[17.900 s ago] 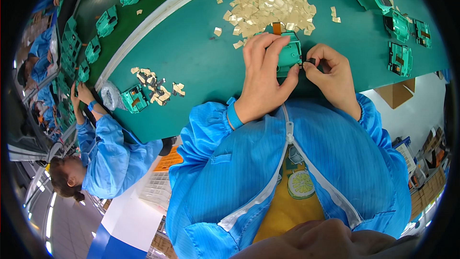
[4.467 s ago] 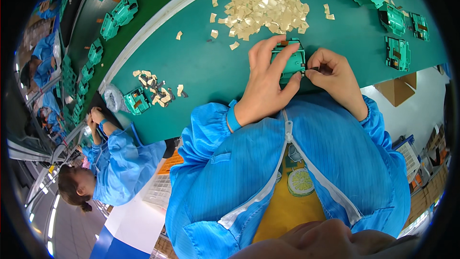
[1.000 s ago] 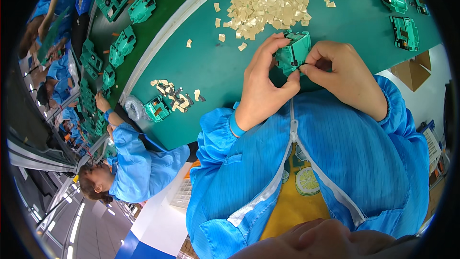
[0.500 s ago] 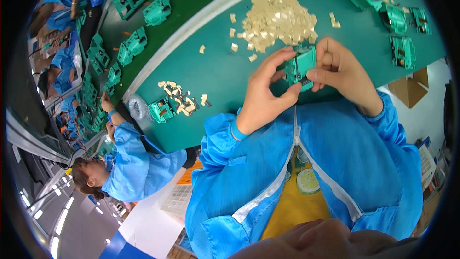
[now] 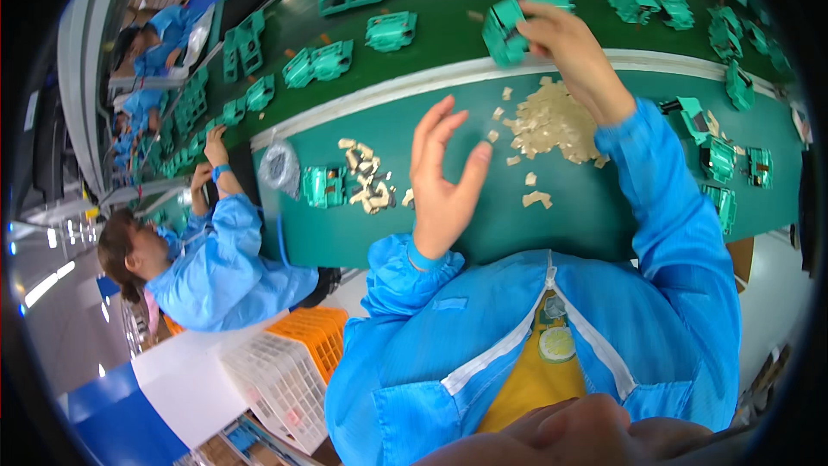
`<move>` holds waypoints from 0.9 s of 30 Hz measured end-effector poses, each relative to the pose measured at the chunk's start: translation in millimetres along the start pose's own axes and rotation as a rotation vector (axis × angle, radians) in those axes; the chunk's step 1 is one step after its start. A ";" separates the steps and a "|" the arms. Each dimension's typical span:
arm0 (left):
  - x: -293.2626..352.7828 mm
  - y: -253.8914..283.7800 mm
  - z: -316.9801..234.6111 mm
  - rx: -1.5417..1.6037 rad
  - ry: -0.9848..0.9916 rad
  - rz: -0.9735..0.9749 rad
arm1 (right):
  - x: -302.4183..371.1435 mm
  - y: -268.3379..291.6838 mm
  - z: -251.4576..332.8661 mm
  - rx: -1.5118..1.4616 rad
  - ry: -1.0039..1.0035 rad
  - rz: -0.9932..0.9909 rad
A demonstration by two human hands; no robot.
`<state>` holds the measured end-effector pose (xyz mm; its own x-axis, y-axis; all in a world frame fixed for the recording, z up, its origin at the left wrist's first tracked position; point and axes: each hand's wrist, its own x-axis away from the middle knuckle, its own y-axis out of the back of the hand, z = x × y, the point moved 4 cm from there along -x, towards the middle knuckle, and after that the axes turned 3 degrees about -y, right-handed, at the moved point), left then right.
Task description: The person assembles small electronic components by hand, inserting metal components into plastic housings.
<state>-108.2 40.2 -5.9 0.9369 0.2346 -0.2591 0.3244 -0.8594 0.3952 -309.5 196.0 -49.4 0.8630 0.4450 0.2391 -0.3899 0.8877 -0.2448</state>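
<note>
Out beyond the white rail, my right hand [image 5: 565,45] grips a green plastic housing [image 5: 504,31], held tilted above the dark green belt [image 5: 448,24]. My left hand [image 5: 444,190] hovers over the near green tabletop [image 5: 483,229], fingers spread, with nothing in it. Between the two hands lies a heap of small cream-coloured pieces [image 5: 552,125], partly covered by my right forearm. Loose cream pieces [image 5: 536,199] lie nearer to me. Left of my left hand is a smaller pile of cream and black parts [image 5: 371,177], beside another green housing [image 5: 323,186].
A white rail [image 5: 405,80] divides tabletop from belt, where several green housings [image 5: 391,31] sit. More housings [image 5: 718,160] lie at the table's right. A clear plastic bag [image 5: 279,167] rests at the left end. A co-worker in blue [image 5: 228,246] reaches toward the belt; crates [image 5: 285,371] stand below.
My right hand has carried the green housing away from my chest, over the rail to the belt. My left hand has let go of it and opened. The view has turned too.
</note>
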 end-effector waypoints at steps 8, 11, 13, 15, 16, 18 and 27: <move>41.5 78.8 40.0 -0.364 0.308 -0.138 | -113.0 -22.6 -64.9 0.182 -0.127 -0.089; 62.1 104.1 59.7 -0.500 0.387 -0.029 | -98.0 -23.5 -49.2 0.537 0.027 -0.107; 69.2 107.8 63.9 -0.532 0.385 -0.003 | -89.2 -20.3 -52.4 1.104 0.314 -0.303; 77.9 105.0 65.6 -0.674 0.280 0.039 | -27.9 -51.0 -19.7 0.843 0.343 -0.134; 80.6 100.0 67.5 -0.693 0.262 -0.004 | -7.1 -46.0 -11.9 0.806 0.428 -0.133; 82.8 99.4 71.7 -0.640 0.341 0.035 | 26.9 -39.6 -5.2 0.759 0.509 -0.125; 59.4 95.1 46.8 -0.370 0.459 0.039 | 118.1 -90.7 -22.7 0.562 0.226 0.318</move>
<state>-27.8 -48.8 -25.0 0.8828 0.4495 0.1365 0.2356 -0.6750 0.6992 -164.9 165.3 -20.3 0.7008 0.7131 0.0195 -0.6907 0.6713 0.2688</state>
